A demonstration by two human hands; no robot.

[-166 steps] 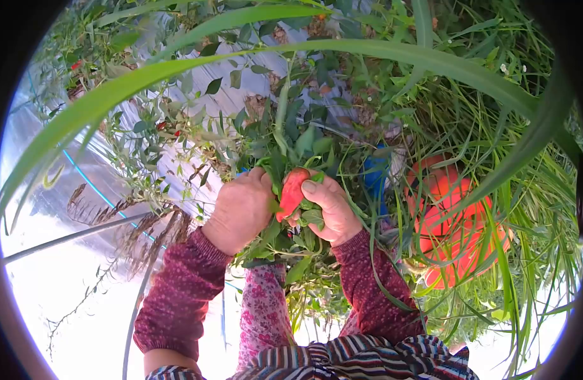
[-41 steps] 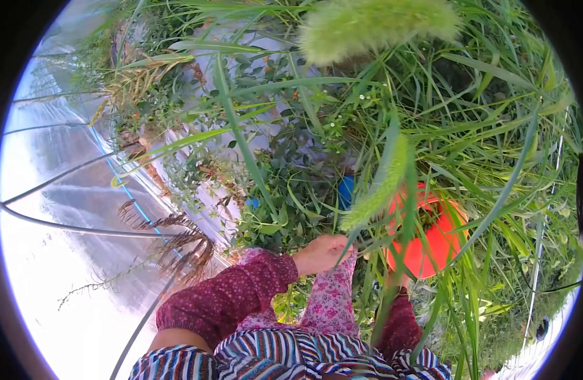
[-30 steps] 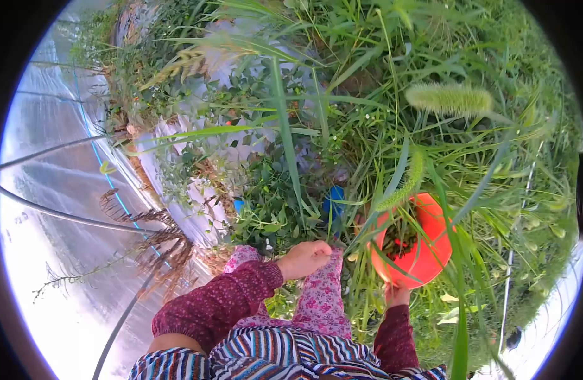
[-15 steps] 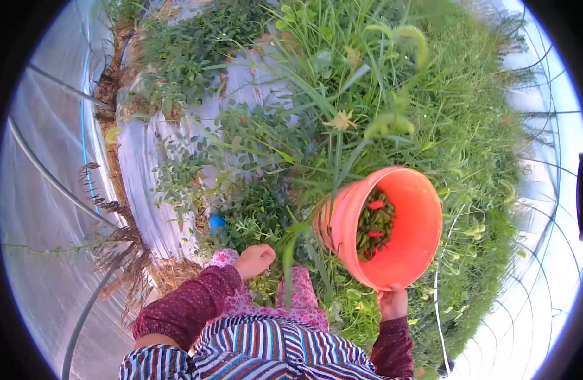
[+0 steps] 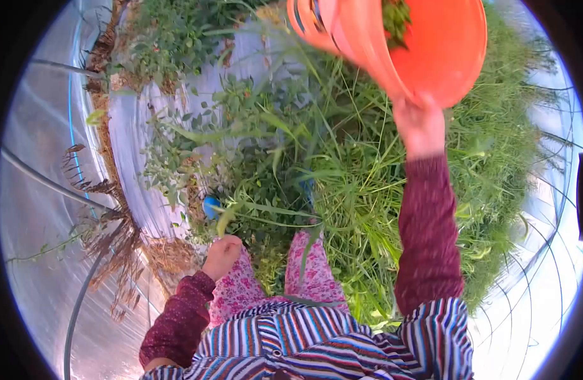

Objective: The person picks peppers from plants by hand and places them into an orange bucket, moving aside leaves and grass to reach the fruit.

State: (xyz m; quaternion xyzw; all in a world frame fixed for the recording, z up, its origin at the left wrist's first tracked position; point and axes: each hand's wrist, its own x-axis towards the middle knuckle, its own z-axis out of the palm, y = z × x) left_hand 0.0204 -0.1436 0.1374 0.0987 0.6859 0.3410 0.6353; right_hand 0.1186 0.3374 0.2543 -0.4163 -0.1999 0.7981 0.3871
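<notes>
My right hand (image 5: 421, 123) grips the rim of an orange-red bucket (image 5: 440, 57), held out in front at the upper right. The bucket is tilted with its mouth partly toward me, and a heap of small green produce (image 5: 396, 24) shows inside; its kind is too blurred to tell. The top of the bucket is cut off by the view. Down by my left knee, my left hand (image 5: 221, 256) is curled into a loose fist, with nothing visible in it. A pale green blade (image 5: 225, 221) shows just above that hand.
Leafy plants (image 5: 247, 101) grow through pale mulch film (image 5: 139, 139) ahead and to the left. Tall grass (image 5: 373, 215) crowds the right side. A blue shoe tip (image 5: 211, 207) shows among leaves. Dry stalks (image 5: 117, 237) and a plastic greenhouse wall (image 5: 38, 139) stand at left.
My right arm has swung the bucket up and forward, away from my body. My left hand has drawn back, down and left toward my knee.
</notes>
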